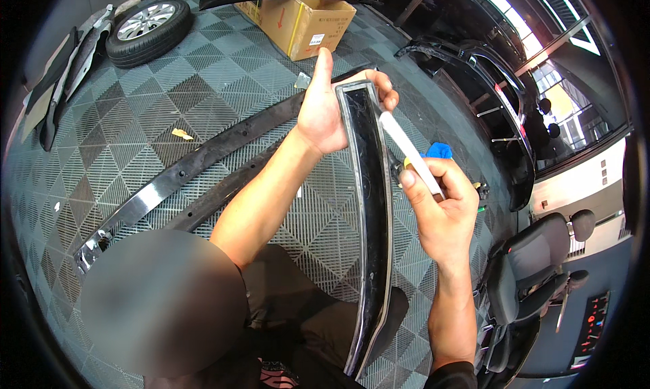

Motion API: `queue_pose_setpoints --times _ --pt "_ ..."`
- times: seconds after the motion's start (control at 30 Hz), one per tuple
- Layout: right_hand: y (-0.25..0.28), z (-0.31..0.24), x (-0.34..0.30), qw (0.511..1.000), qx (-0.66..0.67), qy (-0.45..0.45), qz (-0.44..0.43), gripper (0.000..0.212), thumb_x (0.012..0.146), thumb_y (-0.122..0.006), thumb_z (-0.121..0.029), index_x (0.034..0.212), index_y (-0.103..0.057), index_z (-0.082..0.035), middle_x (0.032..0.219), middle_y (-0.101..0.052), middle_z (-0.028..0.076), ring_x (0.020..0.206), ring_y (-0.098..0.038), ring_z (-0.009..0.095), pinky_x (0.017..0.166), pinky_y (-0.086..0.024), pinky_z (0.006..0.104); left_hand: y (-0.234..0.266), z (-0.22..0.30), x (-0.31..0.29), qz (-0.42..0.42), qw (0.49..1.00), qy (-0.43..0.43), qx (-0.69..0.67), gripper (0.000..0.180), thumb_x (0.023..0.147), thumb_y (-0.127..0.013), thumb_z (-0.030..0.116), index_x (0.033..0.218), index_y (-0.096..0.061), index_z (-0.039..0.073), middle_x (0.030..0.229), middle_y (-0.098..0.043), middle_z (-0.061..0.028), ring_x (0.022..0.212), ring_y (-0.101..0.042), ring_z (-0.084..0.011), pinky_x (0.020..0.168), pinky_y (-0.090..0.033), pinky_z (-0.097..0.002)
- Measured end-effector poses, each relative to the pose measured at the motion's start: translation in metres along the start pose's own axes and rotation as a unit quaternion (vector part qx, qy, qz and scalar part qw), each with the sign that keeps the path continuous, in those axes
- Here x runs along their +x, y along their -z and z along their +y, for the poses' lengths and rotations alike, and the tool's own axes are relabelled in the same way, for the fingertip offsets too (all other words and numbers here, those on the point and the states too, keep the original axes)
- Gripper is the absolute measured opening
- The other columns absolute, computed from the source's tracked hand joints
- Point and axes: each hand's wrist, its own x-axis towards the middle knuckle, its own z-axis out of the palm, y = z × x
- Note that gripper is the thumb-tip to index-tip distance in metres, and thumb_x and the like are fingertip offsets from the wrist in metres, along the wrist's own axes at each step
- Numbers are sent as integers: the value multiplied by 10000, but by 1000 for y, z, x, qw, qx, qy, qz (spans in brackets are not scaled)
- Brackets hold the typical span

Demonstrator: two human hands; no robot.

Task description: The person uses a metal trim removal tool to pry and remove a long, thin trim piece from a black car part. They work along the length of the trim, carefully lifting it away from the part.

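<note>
A long black trim panel (369, 186) with a grey border along its edges runs upright from my left hand down past my lap. My left hand (328, 108) grips its top end, fingers wrapped behind and thumb raised. A slim white stick-like tool (409, 150) is pinched in my right hand (443, 209). The tool slants up to the left, its tip at the panel's right edge near the top; I cannot tell if it touches. Two dark strips (169, 179) lie on the floor behind my left forearm.
The floor (237, 91) is grey tiles. A wheel (149, 30), a cardboard box (305, 23) and dark panels (61, 77) stand at the back. A blue cloth (439, 150) lies past my right hand. Black car bodywork (487, 84) and car seats (535, 260) are at right.
</note>
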Motion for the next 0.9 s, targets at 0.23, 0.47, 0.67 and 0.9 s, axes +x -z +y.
queue_pose_setpoints --times 0.23,0.47,0.67,0.9 --pt "1 -4 5 997 79 -23 10 179 983 -714 -152 1051 -681 10 763 -606 -26 664 -513 55 598 -408 223 7 -1 2 6 1000 4 21 998 912 -128 875 1072 -610 15 999 -602 -157 891 -601 -255 808 -526 -398" --pt "-3 -1 12 1000 3 3 12 171 1013 -655 -136 1094 -651 15 784 -654 44 674 -547 83 614 -447 259 5 -2 1 22 1000 2 17 991 922 -123 864 1078 -612 16 1001 -598 -156 902 -609 -256 827 -539 -412" --pt "-8 -9 13 996 -86 16 -23 228 996 -644 -98 1208 -623 -17 656 -599 61 539 -536 102 538 -440 286 5 -1 1 1 1000 5 21 974 918 -127 869 1078 -606 35 962 -562 -122 830 -553 -241 805 -499 -411" --pt "-14 -8 13 995 -74 58 -29 251 982 -634 -48 1225 -645 11 988 -744 190 899 -756 265 764 -566 341 2 -2 2 -26 1000 11 3 950 916 -135 872 1070 -589 52 943 -541 -104 829 -512 -240 801 -451 -394"
